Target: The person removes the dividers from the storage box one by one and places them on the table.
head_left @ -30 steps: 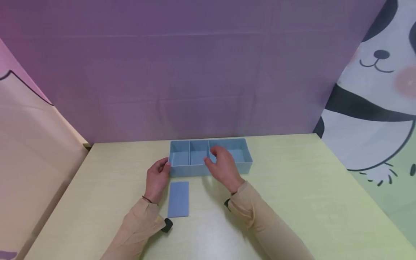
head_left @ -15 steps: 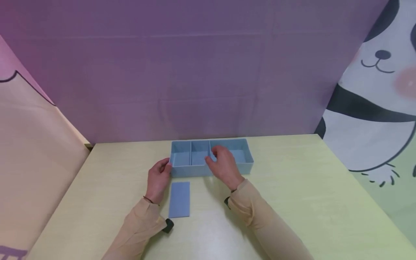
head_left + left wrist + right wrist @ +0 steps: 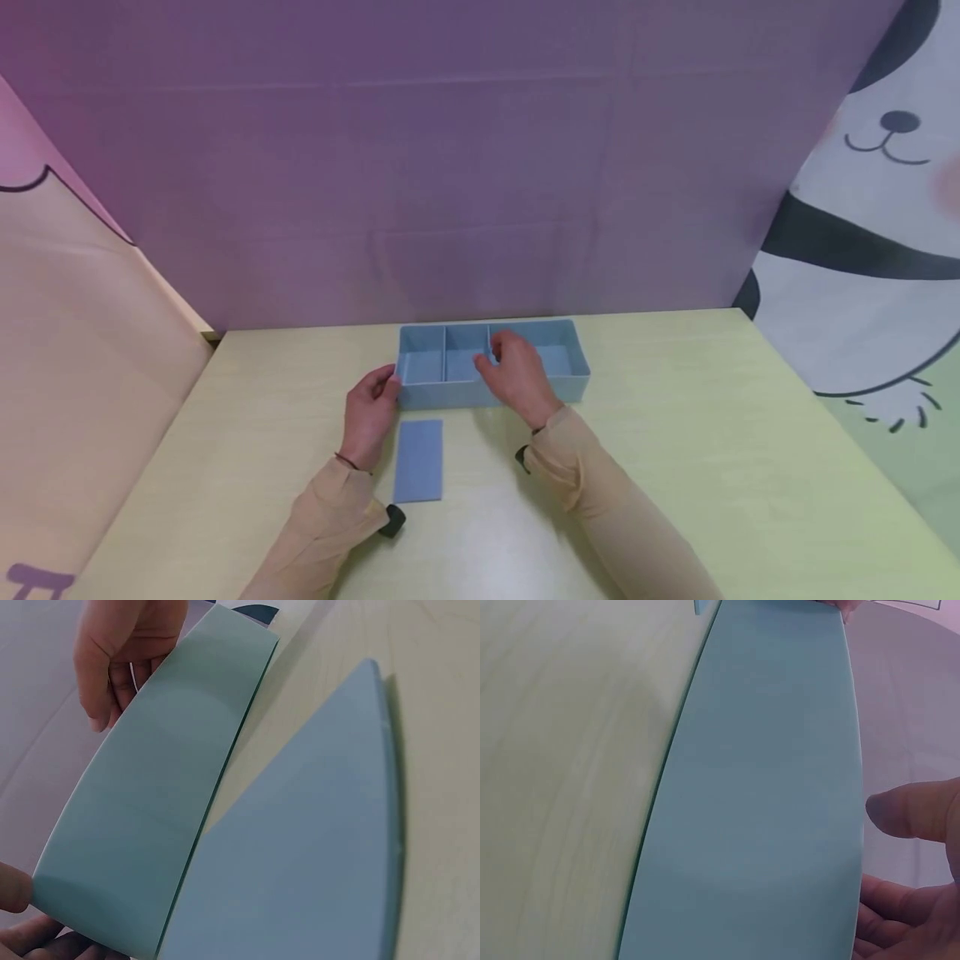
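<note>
A pale blue divided box (image 3: 517, 392) stands near the table's back edge. Two narrow compartments fill its left part and a wider one its right. At the box's left end is my left hand (image 3: 371, 417), thumb and fingertips against the end wall. My right hand (image 3: 519, 379) is over the box, near the divider beside the wide compartment, its fingers bent and its thumb apart from them. The right wrist view shows a gap between that thumb (image 3: 907, 812) and the fingers, which the front wall (image 3: 757, 795) partly hides. A flat blue rectangular panel (image 3: 419, 461) lies before the box.
The light wooden table (image 3: 712, 433) runs up to a purple cloth backdrop (image 3: 480, 167). Printed cloths hang at both sides, with a panda (image 3: 870, 308) on the right one. A black wrist device (image 3: 392, 521) sits by the left sleeve.
The whole scene has shifted slightly to the right in the head view. Against the box, the right hand has moved slightly left; the left hand keeps its place and the panel lies as before.
</note>
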### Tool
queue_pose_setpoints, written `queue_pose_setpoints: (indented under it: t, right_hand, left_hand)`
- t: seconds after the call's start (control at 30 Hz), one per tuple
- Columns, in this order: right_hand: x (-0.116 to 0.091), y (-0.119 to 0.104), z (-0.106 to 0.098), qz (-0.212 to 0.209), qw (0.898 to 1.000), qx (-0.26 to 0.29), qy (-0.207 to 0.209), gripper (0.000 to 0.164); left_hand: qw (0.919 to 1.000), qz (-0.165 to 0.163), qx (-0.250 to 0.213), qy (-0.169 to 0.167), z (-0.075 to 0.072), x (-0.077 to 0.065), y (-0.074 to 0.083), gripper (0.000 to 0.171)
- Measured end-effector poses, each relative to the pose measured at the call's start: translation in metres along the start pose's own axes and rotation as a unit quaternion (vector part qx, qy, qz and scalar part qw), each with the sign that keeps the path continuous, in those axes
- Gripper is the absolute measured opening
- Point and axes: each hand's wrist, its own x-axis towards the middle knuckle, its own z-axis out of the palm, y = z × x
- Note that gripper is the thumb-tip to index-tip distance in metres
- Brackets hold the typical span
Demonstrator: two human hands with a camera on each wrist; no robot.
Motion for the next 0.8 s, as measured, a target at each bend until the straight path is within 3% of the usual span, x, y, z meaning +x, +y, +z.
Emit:
queue_pose_setpoints:
  t: [0.4,0.8]
  right_hand:
    - [0.0037,0.0025,0.0050,0.004,1.000,-0.024,0.003,0.024]
    - [0.0058,0.0021,0.0049,0.036,0.999,-0.029,-0.020,0.024]
  left_hand:
    - [0.9999,-0.007,0.008,-0.002,-0.0003,-0.0023,0.0025,0.033]
    - [0.9996,0.022,0.008,0.017,0.0031,-0.0013,-0.0031,0.033]
